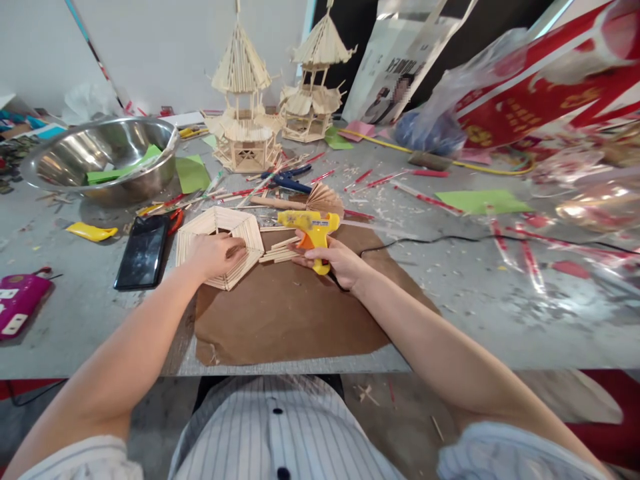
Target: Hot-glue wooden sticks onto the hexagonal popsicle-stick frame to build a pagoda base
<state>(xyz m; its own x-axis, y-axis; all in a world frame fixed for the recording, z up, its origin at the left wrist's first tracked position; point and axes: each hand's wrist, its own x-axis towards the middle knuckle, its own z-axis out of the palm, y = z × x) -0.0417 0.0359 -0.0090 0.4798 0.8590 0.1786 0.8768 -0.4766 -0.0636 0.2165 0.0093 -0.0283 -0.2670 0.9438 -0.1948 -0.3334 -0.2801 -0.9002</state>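
Grey and littered with splinters and scraps of coloured paper, the bench (475,313) fills most of what I can see, with a white wall behind it. A wide sheet of brown paper (290,320) lies at the near edge, right in front of the person. Off to the far left stands a big steel bowl (115,143) with green paper inside, and at the back stand two stick-built pagodas, the left pagoda (243,113) just beside the right pagoda (313,87). A dark phone (143,251) lies flat to the left of the brown sheet. Next to it, partly on the sheet, is a hexagonal stick frame (247,230). The left hand (215,255) rests on its near side, fingers curled over the edge into the opening and closed on it. Just to the right, the right hand (340,260) is wrapped around the grip of a yellow glue gun (310,227), whose nozzle points left toward the frame. Its black cord (425,239) trails away across the bench to the right. Between the frame and the gun lie a few loose sticks (277,252), touching the frame's right side.
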